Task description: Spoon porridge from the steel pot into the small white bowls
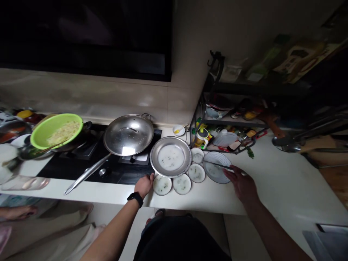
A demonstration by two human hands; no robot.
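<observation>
My left hand (144, 185) sits at the counter's front, its fingers curled on the rim of a round steel plate (170, 170) holding thin whitish liquid with green flecks. My right hand (240, 185) grips a long thin metal utensil (220, 166), its tip reaching over a blue-striped white plate (216, 177). Between the hands, several small white dishes (182, 184) hold a similar pale liquid and stand close around the steel plate.
A lidded wok (128, 135) and a green colander of pale food (56, 131) sit on a black cooktop (103, 177). A cluttered metal rack (231, 123) stands at right. Another person's leg (46, 232) shows at lower left.
</observation>
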